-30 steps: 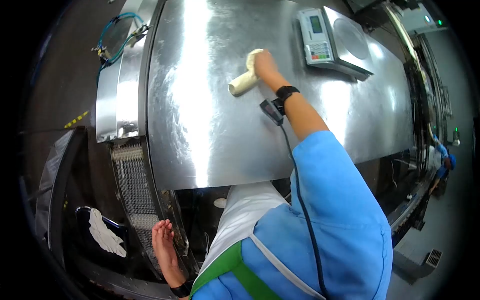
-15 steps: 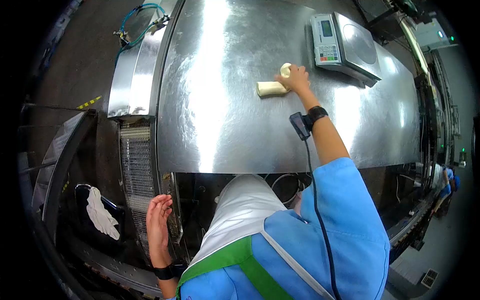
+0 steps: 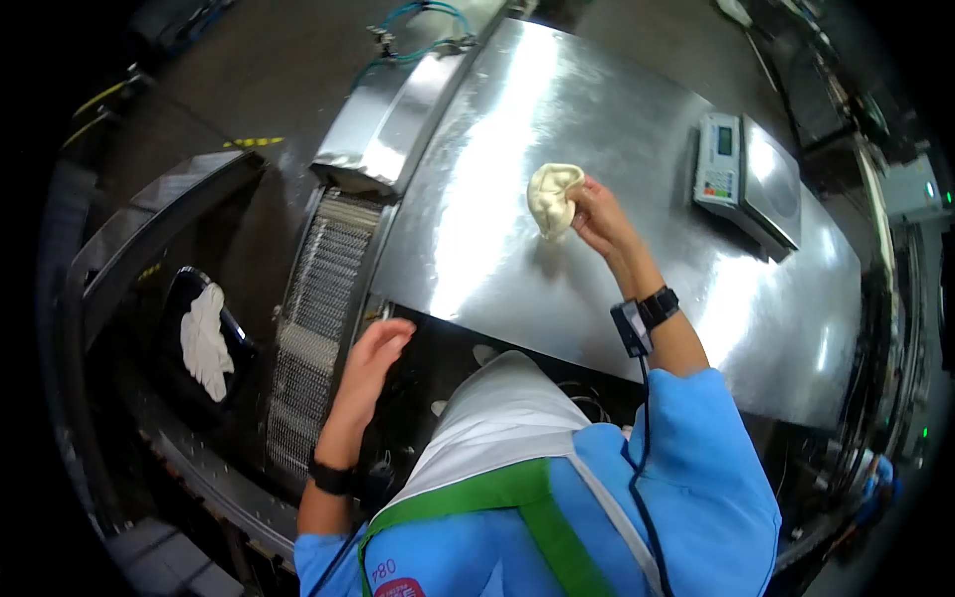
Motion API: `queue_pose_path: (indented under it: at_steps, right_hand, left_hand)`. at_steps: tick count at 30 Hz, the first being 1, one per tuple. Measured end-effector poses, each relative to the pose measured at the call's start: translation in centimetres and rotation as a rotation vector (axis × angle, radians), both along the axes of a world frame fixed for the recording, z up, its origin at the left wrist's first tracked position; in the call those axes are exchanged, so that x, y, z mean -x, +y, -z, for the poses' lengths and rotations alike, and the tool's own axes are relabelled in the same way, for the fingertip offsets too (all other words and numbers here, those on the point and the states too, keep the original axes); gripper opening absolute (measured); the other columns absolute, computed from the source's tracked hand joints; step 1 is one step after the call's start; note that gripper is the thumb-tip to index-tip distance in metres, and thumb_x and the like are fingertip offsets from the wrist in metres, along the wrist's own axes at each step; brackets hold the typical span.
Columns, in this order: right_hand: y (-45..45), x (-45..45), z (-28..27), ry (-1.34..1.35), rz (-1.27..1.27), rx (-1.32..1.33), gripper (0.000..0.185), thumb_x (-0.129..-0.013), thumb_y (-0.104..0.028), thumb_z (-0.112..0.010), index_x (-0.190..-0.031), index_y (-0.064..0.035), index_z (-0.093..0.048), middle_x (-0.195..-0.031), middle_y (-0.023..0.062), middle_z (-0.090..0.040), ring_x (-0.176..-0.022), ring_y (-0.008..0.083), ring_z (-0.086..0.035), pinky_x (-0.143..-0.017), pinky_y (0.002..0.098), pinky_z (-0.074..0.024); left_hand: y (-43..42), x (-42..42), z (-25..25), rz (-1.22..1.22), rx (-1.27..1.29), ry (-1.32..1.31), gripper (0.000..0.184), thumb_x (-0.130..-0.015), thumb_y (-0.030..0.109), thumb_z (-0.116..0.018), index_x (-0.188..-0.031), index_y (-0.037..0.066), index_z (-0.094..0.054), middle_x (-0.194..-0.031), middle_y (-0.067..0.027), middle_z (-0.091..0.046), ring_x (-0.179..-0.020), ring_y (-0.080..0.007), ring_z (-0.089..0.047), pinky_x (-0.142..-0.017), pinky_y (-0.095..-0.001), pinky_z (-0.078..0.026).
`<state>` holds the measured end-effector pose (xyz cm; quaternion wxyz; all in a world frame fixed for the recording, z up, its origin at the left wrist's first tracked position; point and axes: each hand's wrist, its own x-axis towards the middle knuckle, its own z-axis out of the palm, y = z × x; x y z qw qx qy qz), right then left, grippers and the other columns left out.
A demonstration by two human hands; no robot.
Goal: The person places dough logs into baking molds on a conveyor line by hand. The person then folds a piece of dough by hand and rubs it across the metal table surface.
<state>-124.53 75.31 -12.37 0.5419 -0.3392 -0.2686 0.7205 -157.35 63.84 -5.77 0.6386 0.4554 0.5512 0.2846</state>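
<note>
My right hand (image 3: 601,215) grips one side of a pale piece of dough (image 3: 553,199) and holds it up over the steel table (image 3: 627,129). The dough is bent into a curled, loop-like shape and hangs from my fingers. My left hand (image 3: 376,350) is empty, with its fingers apart, near the table's front left corner and beside the mesh conveyor belt (image 3: 318,298).
A digital scale (image 3: 748,179) stands on the right part of the table. Blue hoses (image 3: 423,10) lie on the metal housing at the top. A white cloth (image 3: 206,343) hangs in a dark container at the left. Another person (image 3: 877,488) is far off at the right.
My right hand has lifted the dough off the table and carried it left relative to the scale. My left hand has risen toward the table corner. The view has turned and shifted.
</note>
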Motion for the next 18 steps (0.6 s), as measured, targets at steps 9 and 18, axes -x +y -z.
queue_pose_path:
  at_steps: [9,18]
  right_hand:
    - [-1.8,10.3,-8.5,0.118,-0.291,-0.029,0.025,-0.076,-0.003,-0.043,-0.100,0.0050,-0.043,-0.090,0.0104,-0.050,-0.077,0.0128,-0.053,-0.071,0.0225,-0.0461]
    - [-2.4,12.6,-6.3,-0.342,-0.350,-0.039,0.040,-0.080,-0.033,-0.048,-0.104,-0.0009,-0.044,-0.098,0.0091,-0.045,-0.089,0.0148,-0.045,-0.073,0.0278,-0.0409]
  left_hand:
    - [4.2,-4.4,1.3,0.002,-0.723,0.417,0.037,-0.070,0.022,-0.059,-0.099,0.002,-0.048,-0.095,-0.0083,-0.050,-0.093,-0.0208,-0.044,-0.075,-0.0288,-0.037]
    - [4.0,-4.0,0.5,-0.257,-0.276,-0.205,0.029,-0.073,0.019,-0.059,-0.095,0.002,-0.049,-0.082,-0.0045,-0.051,-0.075,-0.0106,-0.048,-0.067,-0.0238,-0.039]
